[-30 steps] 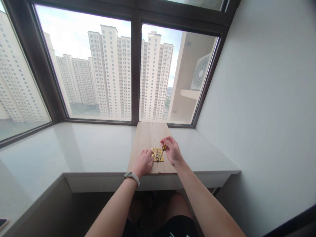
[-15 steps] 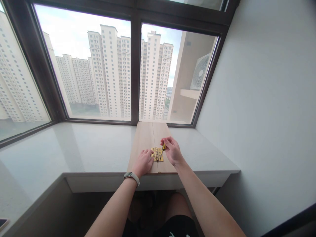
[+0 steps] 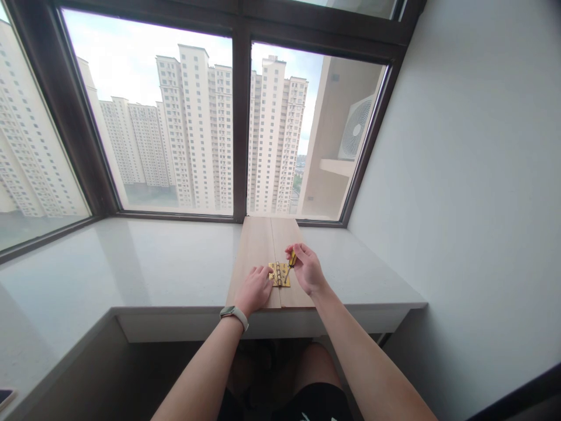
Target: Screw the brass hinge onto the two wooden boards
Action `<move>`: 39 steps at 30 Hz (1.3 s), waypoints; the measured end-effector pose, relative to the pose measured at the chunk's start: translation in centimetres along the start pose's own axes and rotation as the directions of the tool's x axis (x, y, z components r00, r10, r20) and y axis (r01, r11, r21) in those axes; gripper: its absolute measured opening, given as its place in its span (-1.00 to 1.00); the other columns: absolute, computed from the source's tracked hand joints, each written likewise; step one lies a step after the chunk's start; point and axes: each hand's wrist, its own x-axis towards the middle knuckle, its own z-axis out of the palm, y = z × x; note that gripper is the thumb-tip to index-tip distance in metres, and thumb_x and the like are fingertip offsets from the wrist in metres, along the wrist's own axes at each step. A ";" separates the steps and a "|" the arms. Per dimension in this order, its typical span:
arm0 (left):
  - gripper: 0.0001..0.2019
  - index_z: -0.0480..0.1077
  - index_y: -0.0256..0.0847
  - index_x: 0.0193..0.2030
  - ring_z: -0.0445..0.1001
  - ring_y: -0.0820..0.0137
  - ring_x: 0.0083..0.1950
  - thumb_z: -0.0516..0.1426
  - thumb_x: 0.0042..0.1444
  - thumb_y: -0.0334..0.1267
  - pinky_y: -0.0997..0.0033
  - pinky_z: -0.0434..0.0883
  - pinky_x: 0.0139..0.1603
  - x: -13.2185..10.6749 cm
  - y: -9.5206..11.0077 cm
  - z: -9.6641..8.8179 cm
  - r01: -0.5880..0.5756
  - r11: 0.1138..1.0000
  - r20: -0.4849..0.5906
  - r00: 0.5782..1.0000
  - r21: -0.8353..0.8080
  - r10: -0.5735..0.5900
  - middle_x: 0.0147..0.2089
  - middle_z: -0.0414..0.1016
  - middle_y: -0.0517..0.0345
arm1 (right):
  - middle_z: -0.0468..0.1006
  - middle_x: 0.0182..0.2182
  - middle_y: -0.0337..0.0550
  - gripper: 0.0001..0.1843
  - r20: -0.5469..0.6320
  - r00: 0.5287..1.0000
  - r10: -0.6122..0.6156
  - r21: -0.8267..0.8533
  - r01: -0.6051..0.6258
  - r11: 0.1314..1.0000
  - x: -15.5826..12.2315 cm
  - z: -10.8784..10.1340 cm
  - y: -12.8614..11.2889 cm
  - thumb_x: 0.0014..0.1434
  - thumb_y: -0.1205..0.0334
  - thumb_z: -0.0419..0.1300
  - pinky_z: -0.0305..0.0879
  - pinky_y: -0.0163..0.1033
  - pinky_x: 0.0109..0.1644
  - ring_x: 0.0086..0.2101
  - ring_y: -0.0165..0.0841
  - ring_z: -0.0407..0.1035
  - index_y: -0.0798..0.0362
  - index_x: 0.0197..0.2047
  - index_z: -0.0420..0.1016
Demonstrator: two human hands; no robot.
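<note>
A brass hinge [image 3: 279,274] lies unfolded across the seam between two pale wooden boards [image 3: 255,248]. My left hand [image 3: 256,287], with a watch at its wrist, lies on the left board with its fingers stretched out, fingertips touching the hinge's left leaf. In my right hand [image 3: 308,270], closed fingers pinch the yellow-and-black handle of a small screwdriver [image 3: 292,259]. Its shaft slants down to the lower part of the hinge's right leaf. Whether the tip sits in a screw is too small to tell.
The boards lie on a white windowsill counter [image 3: 184,263], whose front edge runs just before me. Dark-framed windows [image 3: 240,117] rise behind it, and a white wall [image 3: 473,175] stands on the right. A dark object [image 3: 6,397] is partly visible at the lower left.
My right fingers have shifted slightly around the screwdriver's handle, showing more of it. My left hand, the hinge and the boards look the same.
</note>
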 end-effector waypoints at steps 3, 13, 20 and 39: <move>-0.80 0.31 -0.10 0.07 0.35 0.18 0.13 0.01 0.35 -0.23 0.17 0.29 0.16 0.0 0.0 0.0 0.003 1.000 0.002 1.000 0.005 -0.003 0.06 0.44 0.01 | 0.53 -0.29 -0.16 -0.73 0.008 1.000 0.010 -0.002 -0.010 1.000 0.0 -0.1 0.2 0.12 -0.03 0.40 0.27 -0.17 -0.14 -0.32 -0.34 0.34 -0.02 -0.35 0.55; -0.80 0.31 -0.10 0.07 0.35 0.18 0.12 0.01 0.35 -0.24 0.19 0.29 0.15 0.0 0.1 -0.1 0.001 1.000 0.004 1.000 0.003 -0.001 0.05 0.44 0.01 | 0.53 -0.33 -0.20 -0.78 0.007 1.000 -0.009 0.038 0.009 0.999 0.0 0.0 0.1 0.18 0.03 0.36 0.23 -0.21 -0.21 -0.37 -0.38 0.29 -0.02 -0.33 0.51; -0.79 0.31 -0.11 0.07 0.35 0.18 0.13 0.01 0.35 -0.24 0.18 0.28 0.17 0.0 0.1 -0.1 0.000 1.000 0.009 1.000 0.018 0.000 0.06 0.44 0.01 | 0.52 -0.31 -0.17 -0.77 0.014 1.000 0.007 0.024 -0.007 1.000 0.2 -0.4 0.2 0.16 0.03 0.37 0.24 -0.20 -0.18 -0.35 -0.37 0.30 0.00 -0.37 0.56; -0.80 0.31 -0.10 0.07 0.34 0.19 0.11 0.00 0.36 -0.22 0.19 0.28 0.14 0.0 0.0 0.0 0.000 1.000 0.008 1.000 0.010 0.000 0.05 0.44 0.02 | 0.53 -0.33 -0.16 -0.80 0.053 0.999 -0.002 0.070 -0.002 0.998 0.0 -0.2 -0.2 0.19 0.08 0.31 0.22 -0.19 -0.23 -0.39 -0.36 0.28 0.00 -0.38 0.52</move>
